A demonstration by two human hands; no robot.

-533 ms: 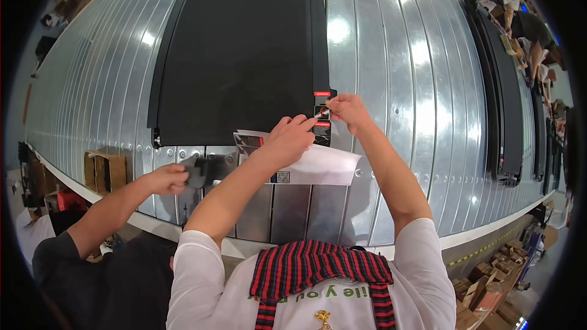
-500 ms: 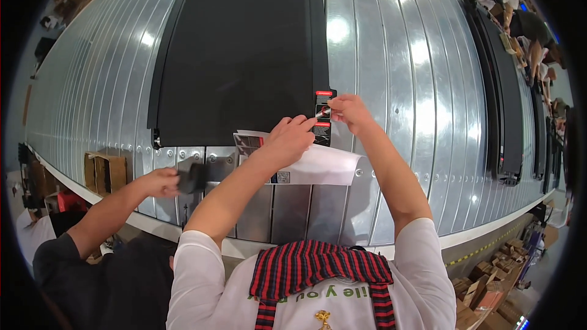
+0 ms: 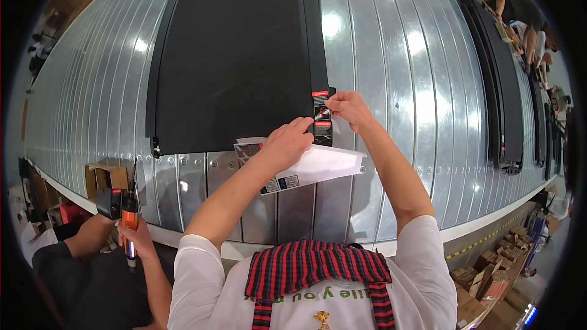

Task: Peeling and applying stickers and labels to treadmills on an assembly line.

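Head view: a warning label (image 3: 321, 117) is pinched by both hands at the black panel (image 3: 235, 55) edge. Its long axis is upright; the right hand (image 3: 347, 107) is placed above, the left hand (image 3: 287, 144) below, over a white backing sheet (image 3: 327, 165).

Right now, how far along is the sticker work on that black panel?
Done, it seems: the red, black and white label already lies on the black panel's right edge. In hand: the right hand pinches its upper part and the left hand presses its lower end, over the white backing sheet. Left: smoothing it flat and letting go.

Bright overhead glare, sharp, fisheye-bent edges
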